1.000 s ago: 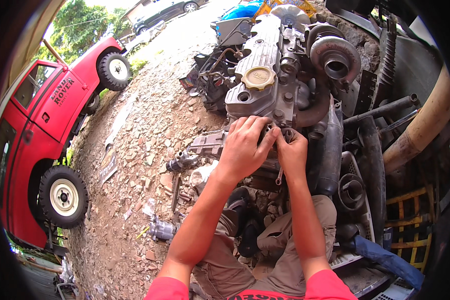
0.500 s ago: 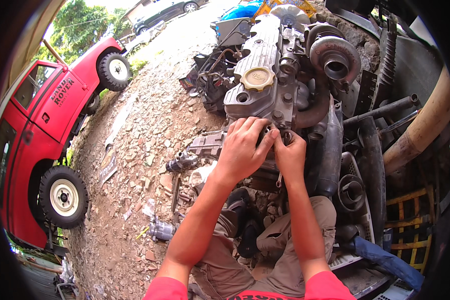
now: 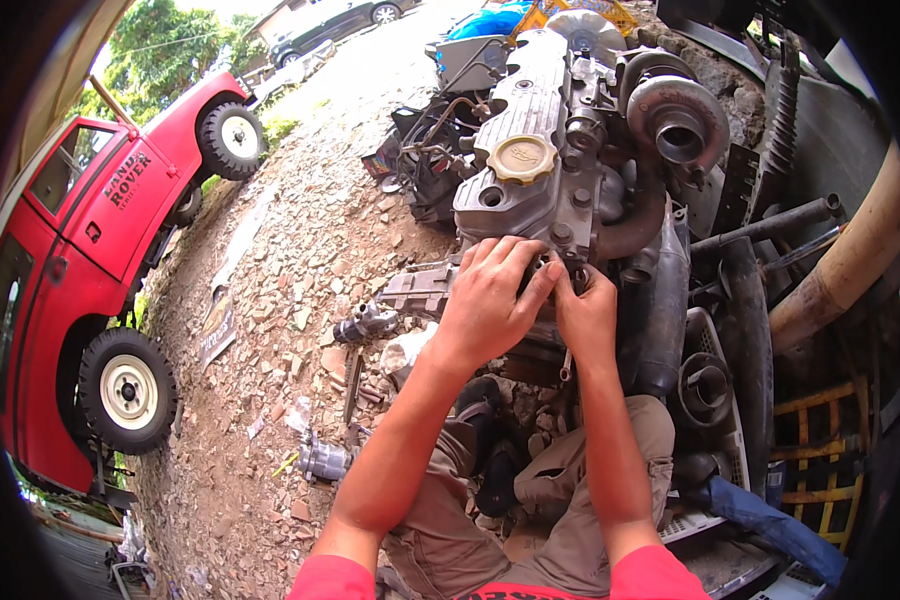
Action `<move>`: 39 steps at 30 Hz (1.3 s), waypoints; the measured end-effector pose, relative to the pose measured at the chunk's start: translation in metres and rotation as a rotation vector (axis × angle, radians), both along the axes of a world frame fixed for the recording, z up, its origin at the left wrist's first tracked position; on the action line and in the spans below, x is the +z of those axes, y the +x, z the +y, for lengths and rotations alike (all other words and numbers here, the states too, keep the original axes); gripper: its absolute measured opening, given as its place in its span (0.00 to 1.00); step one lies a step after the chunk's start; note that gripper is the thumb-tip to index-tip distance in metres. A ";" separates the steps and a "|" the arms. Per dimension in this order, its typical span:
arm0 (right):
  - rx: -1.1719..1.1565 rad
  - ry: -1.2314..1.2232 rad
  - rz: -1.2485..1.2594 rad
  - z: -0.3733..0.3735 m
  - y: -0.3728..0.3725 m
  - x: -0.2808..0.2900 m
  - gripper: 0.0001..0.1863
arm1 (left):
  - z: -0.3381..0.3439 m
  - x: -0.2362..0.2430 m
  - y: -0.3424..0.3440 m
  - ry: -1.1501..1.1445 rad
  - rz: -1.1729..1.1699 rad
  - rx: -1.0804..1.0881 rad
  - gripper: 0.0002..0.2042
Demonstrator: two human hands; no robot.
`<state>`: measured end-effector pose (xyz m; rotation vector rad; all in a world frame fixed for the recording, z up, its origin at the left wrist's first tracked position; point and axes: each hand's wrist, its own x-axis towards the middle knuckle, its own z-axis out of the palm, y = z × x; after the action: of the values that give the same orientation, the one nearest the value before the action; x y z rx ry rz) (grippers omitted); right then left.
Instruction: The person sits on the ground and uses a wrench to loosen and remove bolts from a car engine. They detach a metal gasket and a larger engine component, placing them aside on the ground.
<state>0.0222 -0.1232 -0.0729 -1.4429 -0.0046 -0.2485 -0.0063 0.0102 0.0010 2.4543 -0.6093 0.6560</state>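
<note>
Both my hands meet at the near end of an engine point(image 3: 510, 205) with a ribbed metal cover and a yellowish oil filler cap point(image 3: 521, 159). My left hand point(image 3: 494, 300) is closed, back up, its thumb and fingers pinched near the engine's front face; what they grip is hidden. Right beside it, my right hand point(image 3: 587, 312) is closed too, fingertips bent against the same spot. A slim metal wrench point(image 3: 567, 366) sticks out below the right palm, its ring end pointing toward me. The fingers cover its other end.
To the right lie a turbocharger point(image 3: 678, 125), a long grey metal cylinder point(image 3: 662, 310), pipes and a bamboo pole point(image 3: 840, 255). Metal parts point(image 3: 325, 460) rest on stony ground at left, beyond which stands a red off-road vehicle point(image 3: 90, 235). My shoes point(image 3: 498, 480) are below the engine.
The view has shifted slightly, so the engine appears a little farther right and lower. Both hands stay at the same place on the engine, with only small finger movement.
</note>
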 end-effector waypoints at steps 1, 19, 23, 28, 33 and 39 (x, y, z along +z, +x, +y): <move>-0.002 -0.037 -0.008 -0.001 -0.001 0.000 0.17 | 0.000 0.000 0.000 0.000 0.001 0.004 0.19; -0.003 -0.021 0.004 -0.001 -0.001 -0.001 0.17 | 0.000 -0.002 0.001 0.002 -0.004 0.007 0.19; -0.008 -0.071 -0.005 0.000 -0.002 0.000 0.17 | 0.001 -0.001 0.000 0.001 -0.003 0.009 0.19; -0.009 0.013 -0.016 0.002 -0.003 0.007 0.15 | 0.000 -0.002 0.001 -0.003 0.001 0.005 0.19; -0.011 0.020 -0.023 0.001 0.002 -0.001 0.14 | 0.000 -0.002 0.001 -0.002 -0.002 0.000 0.19; -0.018 -0.019 0.003 0.001 0.000 0.001 0.15 | 0.001 0.000 0.000 -0.008 0.023 -0.004 0.19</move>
<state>0.0225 -0.1224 -0.0714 -1.4630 0.0085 -0.2620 -0.0059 0.0109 0.0010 2.4490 -0.6009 0.6268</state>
